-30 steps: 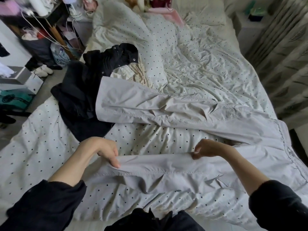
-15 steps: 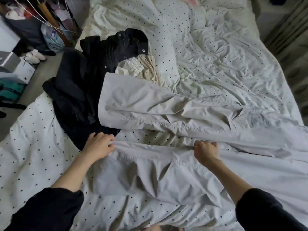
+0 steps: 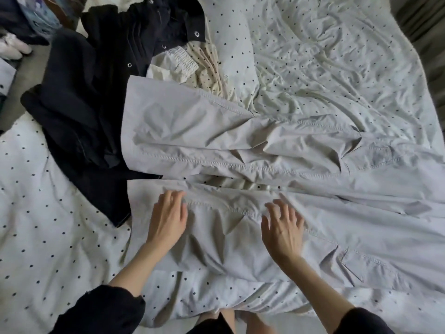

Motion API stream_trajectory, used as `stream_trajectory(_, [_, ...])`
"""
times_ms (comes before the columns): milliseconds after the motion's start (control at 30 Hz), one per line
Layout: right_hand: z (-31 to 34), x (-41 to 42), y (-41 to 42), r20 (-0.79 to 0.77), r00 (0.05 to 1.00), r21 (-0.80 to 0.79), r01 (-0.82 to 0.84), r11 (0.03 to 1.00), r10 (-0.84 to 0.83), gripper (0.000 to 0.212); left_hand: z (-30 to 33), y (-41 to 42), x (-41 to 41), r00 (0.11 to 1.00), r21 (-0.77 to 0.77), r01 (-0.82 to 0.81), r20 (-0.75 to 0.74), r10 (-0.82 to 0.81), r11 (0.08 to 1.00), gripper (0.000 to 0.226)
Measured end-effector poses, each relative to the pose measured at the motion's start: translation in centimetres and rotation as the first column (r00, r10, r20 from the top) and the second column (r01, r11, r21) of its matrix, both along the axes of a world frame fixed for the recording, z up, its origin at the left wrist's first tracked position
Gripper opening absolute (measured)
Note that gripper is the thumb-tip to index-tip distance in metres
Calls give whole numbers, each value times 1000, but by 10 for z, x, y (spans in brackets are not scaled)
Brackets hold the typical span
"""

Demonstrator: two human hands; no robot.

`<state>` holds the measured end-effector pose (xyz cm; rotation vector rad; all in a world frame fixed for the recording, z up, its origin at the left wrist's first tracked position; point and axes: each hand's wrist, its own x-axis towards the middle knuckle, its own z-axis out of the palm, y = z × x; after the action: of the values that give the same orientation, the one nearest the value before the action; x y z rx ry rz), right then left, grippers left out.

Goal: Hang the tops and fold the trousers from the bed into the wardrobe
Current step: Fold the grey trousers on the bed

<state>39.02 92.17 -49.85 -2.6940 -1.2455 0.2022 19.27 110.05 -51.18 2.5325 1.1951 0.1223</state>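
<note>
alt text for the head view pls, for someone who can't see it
Both hands, left hand and right hand, lie open and flat on the near leg of pale grey trousers spread across a polka-dot duvet. A black jacket and a cream garment lie at the trousers' far left end.

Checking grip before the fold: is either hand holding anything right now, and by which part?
Nothing is held. The left hand and right hand lie open, fingers spread, on the near leg of the grey trousers.

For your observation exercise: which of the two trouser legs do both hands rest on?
The nearer trouser leg: the left hand and right hand lie open on it; the farther leg lies untouched.
</note>
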Motion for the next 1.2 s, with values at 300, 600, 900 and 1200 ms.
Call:
stream_trajectory(300, [-30, 27, -79, -259, 947, -206, -245, 947, 189, 56, -35, -103, 35, 864, -248, 288, -349, -363, 925, 55])
stream_trajectory(600, [-27, 123, -223, -246, 967, -205, -117, 972, 65, 57, -13, -182, 108, 947, -57, 22, -320, -39, 998, 67])
stream_trajectory(900, [-58, 217, -381, -119, 990, -230, -98, 968, 72, 87, -34, -366, 253, 858, -49, 447, -258, -444, 893, 65])
stream_trajectory(1200, [-94, 272, -409, 137, 988, -54, -62, 997, 69, 70, -72, -380, 259, 896, 119, 395, -272, -352, 911, 68])
